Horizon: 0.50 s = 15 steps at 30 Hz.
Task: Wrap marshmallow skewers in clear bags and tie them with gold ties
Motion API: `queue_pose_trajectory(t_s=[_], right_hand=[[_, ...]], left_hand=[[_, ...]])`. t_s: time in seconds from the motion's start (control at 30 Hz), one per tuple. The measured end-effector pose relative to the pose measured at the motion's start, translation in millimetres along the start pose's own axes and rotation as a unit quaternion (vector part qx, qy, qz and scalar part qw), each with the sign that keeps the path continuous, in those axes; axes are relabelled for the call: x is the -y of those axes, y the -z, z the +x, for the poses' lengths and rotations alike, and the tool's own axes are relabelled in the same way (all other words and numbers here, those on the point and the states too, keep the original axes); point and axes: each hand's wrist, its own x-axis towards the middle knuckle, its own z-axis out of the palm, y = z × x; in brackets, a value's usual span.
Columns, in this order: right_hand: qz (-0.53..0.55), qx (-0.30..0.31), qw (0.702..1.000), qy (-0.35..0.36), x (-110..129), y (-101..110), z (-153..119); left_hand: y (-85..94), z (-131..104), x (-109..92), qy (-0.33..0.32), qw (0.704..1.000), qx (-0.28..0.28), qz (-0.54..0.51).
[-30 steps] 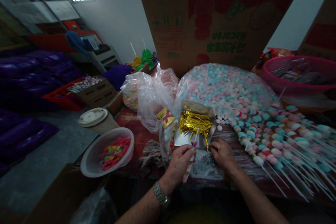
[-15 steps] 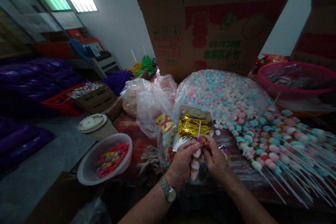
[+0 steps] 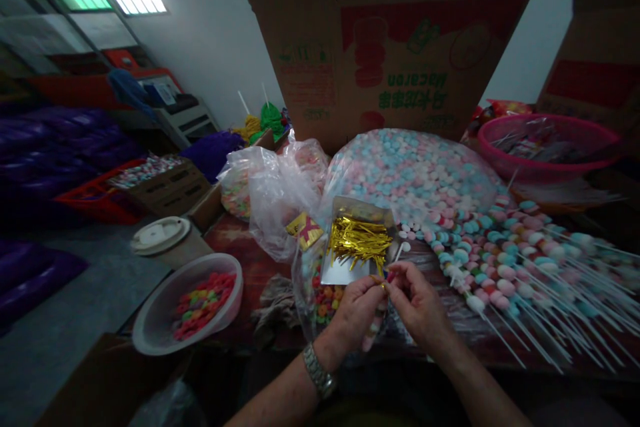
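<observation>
My left hand [image 3: 361,301], with a metal watch on the wrist, pinches a gold twist tie at the neck of a wrapped candy skewer [image 3: 371,333]. My right hand [image 3: 413,297] meets it there, its fingertips closed around the skewer's neck and the tie. A white stick tip pokes up between the hands, tilted right. Much of the skewer is hidden behind my fingers. Just beyond them, gold twist ties [image 3: 357,240] lie in a heap on an open silvery packet [image 3: 345,273].
A bag of pastel candies [image 3: 410,170] lies behind. Many candy skewers [image 3: 520,260] spread to the right, below a pink basin [image 3: 550,170]. At left stand a bowl of ring candies [image 3: 150,313] and a lidded bucket [image 3: 163,237]. A large carton [image 3: 310,33] rises behind.
Both hands have stayed together and turned the skewer; its stick now leans right instead of standing nearly upright. A gold tie now shows between the fingertips. The view has shifted slightly right.
</observation>
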Motion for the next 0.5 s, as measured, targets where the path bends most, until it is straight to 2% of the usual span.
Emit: queue_pose_trajectory(t_s=[0.17,0.27,0.33,0.4,0.5], right_hand=[[-0.004,0.011,1.0,-0.002,-14,-10,0],[0.0,-0.038,0.999,-0.009,-17,-13,-5],[0.027,-0.041,0.999,-0.019,-14,-10,-9],[0.034,0.019,0.999,0.009,-6,-2,-12],[0.029,0.164,0.983,0.081,9,15,-12]], left_hand=[[4.4,-8,11,-0.016,0.999,0.026,0.032],[5.4,-9,13,-0.051,0.999,0.01,-0.003],[7.6,-9,11,-0.048,0.998,0.021,-0.037],[11.7,-9,8,-0.006,0.994,0.066,-0.086],[18.0,-11,5,0.087,0.967,0.171,-0.165]])
